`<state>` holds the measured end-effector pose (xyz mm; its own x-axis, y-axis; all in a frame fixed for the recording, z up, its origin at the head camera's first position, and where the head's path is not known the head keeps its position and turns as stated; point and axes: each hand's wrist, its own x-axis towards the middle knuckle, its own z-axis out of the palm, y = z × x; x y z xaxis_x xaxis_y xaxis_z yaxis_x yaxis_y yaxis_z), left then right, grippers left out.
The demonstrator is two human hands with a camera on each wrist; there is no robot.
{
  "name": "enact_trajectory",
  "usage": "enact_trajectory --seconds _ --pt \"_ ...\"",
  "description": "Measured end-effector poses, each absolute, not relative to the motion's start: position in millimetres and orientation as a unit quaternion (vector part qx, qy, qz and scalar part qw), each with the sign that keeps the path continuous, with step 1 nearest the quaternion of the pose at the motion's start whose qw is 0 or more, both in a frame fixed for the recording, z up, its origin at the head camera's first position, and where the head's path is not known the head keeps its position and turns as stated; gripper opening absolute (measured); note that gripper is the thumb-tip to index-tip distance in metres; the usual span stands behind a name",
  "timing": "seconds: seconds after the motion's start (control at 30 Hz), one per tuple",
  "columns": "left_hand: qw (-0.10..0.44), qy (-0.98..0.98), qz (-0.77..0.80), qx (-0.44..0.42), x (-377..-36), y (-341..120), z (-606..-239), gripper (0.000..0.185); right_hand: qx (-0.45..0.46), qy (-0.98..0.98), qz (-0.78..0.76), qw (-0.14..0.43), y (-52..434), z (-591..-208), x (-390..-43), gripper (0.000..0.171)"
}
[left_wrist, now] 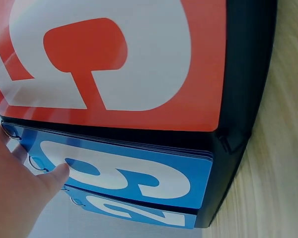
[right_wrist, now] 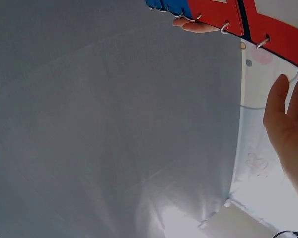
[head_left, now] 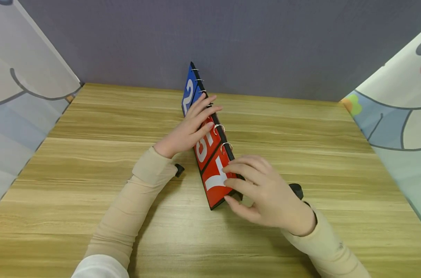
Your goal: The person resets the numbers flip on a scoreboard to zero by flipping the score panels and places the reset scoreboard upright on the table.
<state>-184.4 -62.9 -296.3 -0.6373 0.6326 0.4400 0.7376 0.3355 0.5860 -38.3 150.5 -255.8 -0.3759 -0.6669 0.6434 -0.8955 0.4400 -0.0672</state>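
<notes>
From the head view, a flip scoreboard (head_left: 210,154) is seen standing on the wooden table (head_left: 301,127); the left hand (head_left: 187,129) is laid flat on its cards with straight fingers, the right hand (head_left: 262,193) rested loosely at its near end, which is partly hidden. In the left wrist view, only fingertips (left_wrist: 54,176) are shown touching blue cards. In the right wrist view, the hand is cut off, and grip cannot be judged

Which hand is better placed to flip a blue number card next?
Probably the left hand: its fingers lie across the scoreboard at the blue cards, while the right hand sits at the near red end.
</notes>
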Motion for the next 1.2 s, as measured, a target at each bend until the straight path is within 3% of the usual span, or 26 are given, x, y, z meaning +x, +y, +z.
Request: enact_trajectory --seconds 0.23,0.37,0.5,0.67,0.9,1.1,1.2 --pt "0.063 -0.818 -0.391 -0.417 -185 -63 -296 0.051 0.46 -0.757 0.391 0.251 172 -245 -52 0.031" --pt "0.064 -0.82 -0.389 -0.415 -184 -64 -296 0.051 0.367 -0.809 0.437 0.143 187 -249 -66 0.01" --pt "0.067 -0.82 -0.39 -0.413 -184 -65 -297 0.049 0.297 -0.819 0.491 0.018 195 -260 -82 0.017" --pt "0.071 -0.819 -0.391 -0.414 -185 -63 -297 0.043 0.301 -0.764 0.567 -0.06 200 -279 -100 0.015" --pt "0.067 -0.82 -0.391 -0.413 -185 -62 -298 0.045 0.326 -0.764 0.537 -0.151 199 -291 -113 0.058" --pt "0.069 -0.817 -0.395 -0.414 -185 -63 -298 0.045 0.331 -0.76 0.525 -0.195 198 -298 -119 0.094" --pt "0.062 -0.821 -0.393 -0.41 -184 -63 -297 0.047 0.326 -0.756 0.525 -0.215 195 -300 -120 0.103"
